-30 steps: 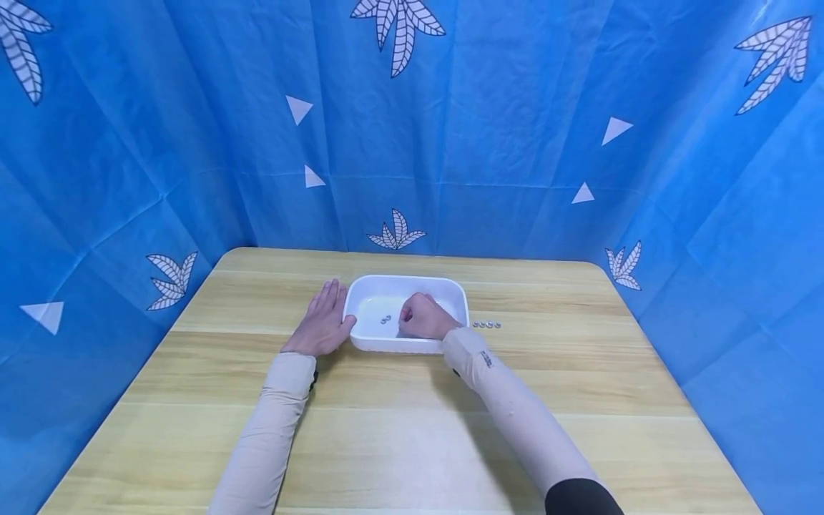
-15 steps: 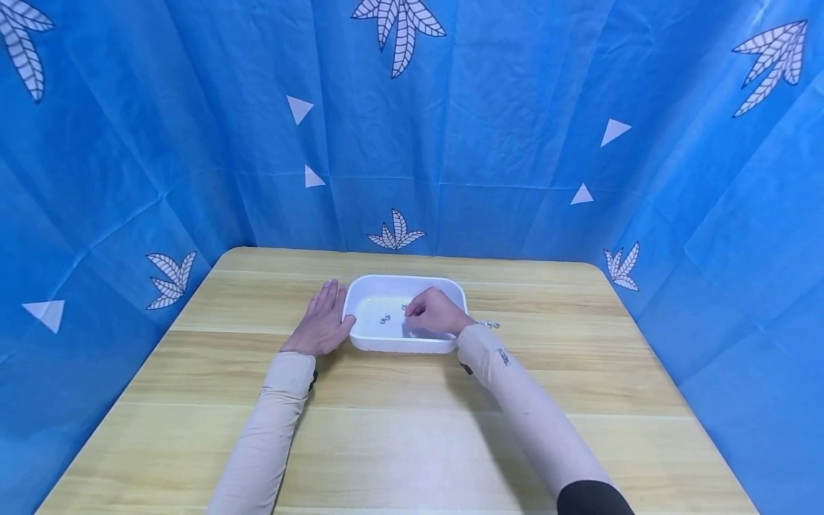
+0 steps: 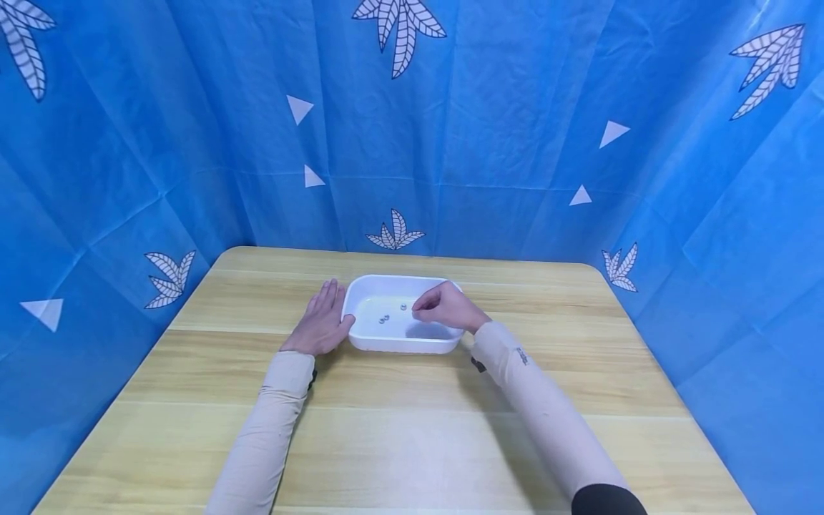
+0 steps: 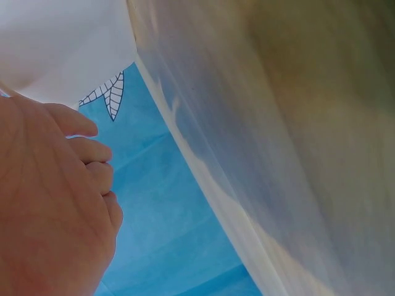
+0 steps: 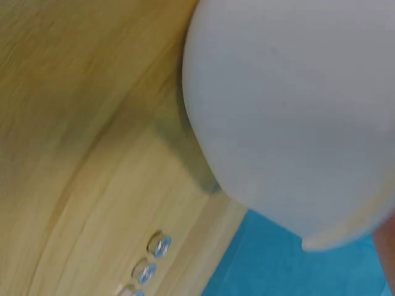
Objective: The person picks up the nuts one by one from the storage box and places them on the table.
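A white tray [image 3: 404,345] holds three small metal pieces: two close together [image 3: 384,319] and one [image 3: 403,307] nearer the right hand. The left hand [image 3: 318,322] lies with straight fingers beside the tray's left end, its thumb against the rim; the left wrist view shows the palm [image 4: 55,191] next to the white wall [image 4: 62,49]. Over the tray's right part is the right hand [image 3: 450,307], fingers bent loosely towards the thumb, nothing visible between them. The right wrist view shows only that hand's edge [image 5: 386,246] beyond the tray wall [image 5: 290,123].
Three more metal pieces [image 5: 159,245] stand in a row on the wooden table [image 3: 412,429], right of the tray; in the head view the right hand and sleeve [image 3: 547,408] hide them. A blue curtain [image 3: 502,143] surrounds the table's back and sides.
The right hand has moved rightward and come away from a metal piece now visible in the tray. Its wrist has come to cover the row outside. The left hand has stayed still.
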`<action>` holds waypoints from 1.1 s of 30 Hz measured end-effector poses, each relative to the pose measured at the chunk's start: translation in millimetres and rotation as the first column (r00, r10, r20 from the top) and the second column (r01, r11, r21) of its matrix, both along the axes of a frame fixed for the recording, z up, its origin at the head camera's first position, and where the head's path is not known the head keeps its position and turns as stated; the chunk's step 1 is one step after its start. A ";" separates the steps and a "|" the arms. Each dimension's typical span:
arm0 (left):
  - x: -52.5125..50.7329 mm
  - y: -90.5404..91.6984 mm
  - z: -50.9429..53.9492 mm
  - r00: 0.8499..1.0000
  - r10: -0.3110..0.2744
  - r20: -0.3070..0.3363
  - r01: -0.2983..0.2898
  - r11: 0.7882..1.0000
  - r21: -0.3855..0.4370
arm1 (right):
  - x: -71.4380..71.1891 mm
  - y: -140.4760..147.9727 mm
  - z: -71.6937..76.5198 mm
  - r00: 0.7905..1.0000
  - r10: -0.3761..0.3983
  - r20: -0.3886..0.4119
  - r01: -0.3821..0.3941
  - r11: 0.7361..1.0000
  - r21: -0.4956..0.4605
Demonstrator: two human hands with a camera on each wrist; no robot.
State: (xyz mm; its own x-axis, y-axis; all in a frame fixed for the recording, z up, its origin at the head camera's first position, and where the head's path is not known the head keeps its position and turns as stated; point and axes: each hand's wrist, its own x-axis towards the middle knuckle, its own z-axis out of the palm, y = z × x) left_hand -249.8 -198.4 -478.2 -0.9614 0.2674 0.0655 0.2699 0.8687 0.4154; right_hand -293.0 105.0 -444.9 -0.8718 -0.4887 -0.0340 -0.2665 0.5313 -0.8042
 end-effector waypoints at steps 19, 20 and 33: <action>-0.4 -0.3 0.6 1.000 -0.005 0.017 0.006 1.000 -0.003 | 4.6 49.0 8.9 0.997 -0.067 0.034 0.070 0.993 -0.093; -0.7 -0.5 0.3 1.000 -0.005 0.016 0.005 1.000 -0.006 | 4.6 51.8 9.0 0.997 -0.071 0.030 0.074 0.993 -0.096; -0.7 -0.3 0.6 1.000 -0.008 0.021 0.008 1.000 -0.012 | 7.5 87.4 3.1 0.987 -0.160 0.036 0.163 0.977 -0.136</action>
State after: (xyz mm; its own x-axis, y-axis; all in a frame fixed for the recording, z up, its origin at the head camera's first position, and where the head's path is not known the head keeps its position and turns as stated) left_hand -250.5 -198.8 -477.6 -0.9602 0.2759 0.0425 0.2685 0.8713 0.4107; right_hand -285.4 192.4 -441.9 -0.9393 -0.3431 0.0016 -0.1657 0.4494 -0.8778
